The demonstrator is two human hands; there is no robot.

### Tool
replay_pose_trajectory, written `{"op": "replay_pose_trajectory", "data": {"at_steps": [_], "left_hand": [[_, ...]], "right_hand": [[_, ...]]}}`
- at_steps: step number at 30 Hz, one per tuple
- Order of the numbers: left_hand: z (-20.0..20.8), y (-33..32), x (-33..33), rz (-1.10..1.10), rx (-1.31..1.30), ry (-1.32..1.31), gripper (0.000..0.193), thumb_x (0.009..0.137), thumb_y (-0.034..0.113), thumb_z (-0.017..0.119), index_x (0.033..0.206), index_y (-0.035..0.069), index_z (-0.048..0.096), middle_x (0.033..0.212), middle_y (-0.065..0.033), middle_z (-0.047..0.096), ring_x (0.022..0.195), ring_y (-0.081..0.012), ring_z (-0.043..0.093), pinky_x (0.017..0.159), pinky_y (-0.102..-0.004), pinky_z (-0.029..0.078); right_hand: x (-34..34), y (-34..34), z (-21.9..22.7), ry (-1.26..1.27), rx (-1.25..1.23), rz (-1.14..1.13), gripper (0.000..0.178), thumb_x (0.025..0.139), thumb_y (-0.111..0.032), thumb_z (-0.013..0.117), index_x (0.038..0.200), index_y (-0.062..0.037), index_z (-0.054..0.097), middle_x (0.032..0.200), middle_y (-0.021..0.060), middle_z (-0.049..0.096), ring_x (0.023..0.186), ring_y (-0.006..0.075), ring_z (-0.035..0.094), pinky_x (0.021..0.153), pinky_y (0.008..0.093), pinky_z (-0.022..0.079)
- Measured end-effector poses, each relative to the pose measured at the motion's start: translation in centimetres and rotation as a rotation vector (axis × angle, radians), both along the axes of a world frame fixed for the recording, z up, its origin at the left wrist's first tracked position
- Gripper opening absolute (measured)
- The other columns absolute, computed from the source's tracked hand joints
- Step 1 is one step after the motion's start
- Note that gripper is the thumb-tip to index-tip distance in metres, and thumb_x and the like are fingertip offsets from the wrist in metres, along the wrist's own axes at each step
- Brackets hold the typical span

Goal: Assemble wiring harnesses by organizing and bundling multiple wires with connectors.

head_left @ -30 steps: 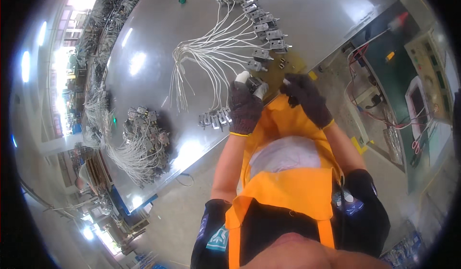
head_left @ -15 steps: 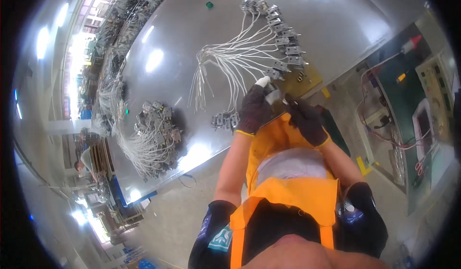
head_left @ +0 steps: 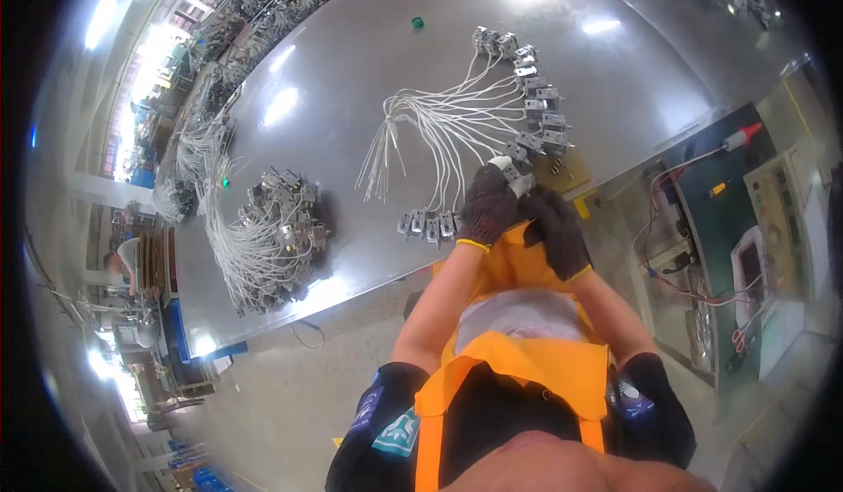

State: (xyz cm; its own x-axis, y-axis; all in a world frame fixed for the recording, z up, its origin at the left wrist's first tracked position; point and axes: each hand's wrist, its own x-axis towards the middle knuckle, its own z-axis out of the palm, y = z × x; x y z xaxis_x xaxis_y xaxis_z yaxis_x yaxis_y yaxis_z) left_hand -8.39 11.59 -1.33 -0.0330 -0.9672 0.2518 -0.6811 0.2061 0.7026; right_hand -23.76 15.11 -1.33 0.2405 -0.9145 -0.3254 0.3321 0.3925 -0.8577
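Observation:
My left hand (head_left: 487, 204), in a dark glove with a white tip on one finger, is closed on a small silver metal box-shaped part (head_left: 522, 184) at the table's near edge. My right hand (head_left: 558, 231), also gloved, is closed right beside that part; its fingertips are hidden, so what they hold cannot be made out. Ahead, white cables (head_left: 430, 110) fan out from one bundle to an arc of similar metal parts (head_left: 546, 105). More such parts (head_left: 428, 226) lie in a short row left of my left hand.
A heap of cabled metal parts (head_left: 285, 206) lies on the metal table (head_left: 342, 70) at the left. Several small brass-coloured pieces (head_left: 557, 167) rest on a yellowish pad (head_left: 576, 167). At right, a green bench (head_left: 713, 215) bears scissors (head_left: 739, 341) and a red-tipped lead (head_left: 743, 136).
The whole view has shifted, so the table things sit lower and mostly farther right. My right hand has drawn closer to my left at the metal part.

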Motion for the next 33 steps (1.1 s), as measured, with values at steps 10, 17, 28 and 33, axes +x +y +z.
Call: {"op": "replay_pose_trajectory", "data": {"at_steps": [10,17,28,33], "left_hand": [[-2.1,2.1,1.9,-0.019,0.148,0.803,0.061,0.083,0.006,0.067,0.136,0.003,0.038,0.109,-0.0099,0.056,0.095,-0.0188,0.056,0.085,-0.0312,0.047],[-2.8,0.9,0.5,0.045,0.065,0.268,0.054,0.086,0.013,0.068,0.132,0.001,0.042,0.11,-0.0155,0.058,0.097,-0.0251,0.059,0.086,-0.035,0.048],[-1.9,0.2,0.7,-0.087,0.109,0.193,0.054,0.085,0.024,0.07,0.127,0.001,0.046,0.113,-0.0212,0.059,0.1,-0.0327,0.061,0.087,-0.0391,0.048],[-2.4,-0.3,1.0,-0.058,0.171,0.37,0.048,0.085,0.027,0.07,0.12,0.0,0.051,0.108,-0.0213,0.062,0.1,-0.0331,0.062,0.087,-0.04,0.048]], "right_hand": [[-0.3,-2.4,-4.3,0.021,-0.2,0.029,0.02,0.093,-0.016,0.056,0.108,-0.0058,0.062,0.096,0.0125,0.065,0.082,0.0234,0.062,0.076,0.0361,0.051],[-2.1,-4.8,-6.4,0.448,-0.6,-0.275,0.027,0.093,-0.014,0.057,0.116,0.0002,0.058,0.105,0.0139,0.065,0.087,0.0183,0.064,0.077,0.0323,0.051],[-1.7,1.9,-1.2,0.297,-0.197,-0.015,0.028,0.097,-0.017,0.054,0.12,-0.0011,0.057,0.092,0.0078,0.066,0.073,0.0121,0.064,0.064,0.0276,0.052],[0.4,0.5,-1.9,0.377,-0.535,-0.062,0.02,0.092,-0.013,0.06,0.11,-0.0069,0.064,0.094,0.009,0.064,0.07,0.0159,0.061,0.062,0.0291,0.05]]}}
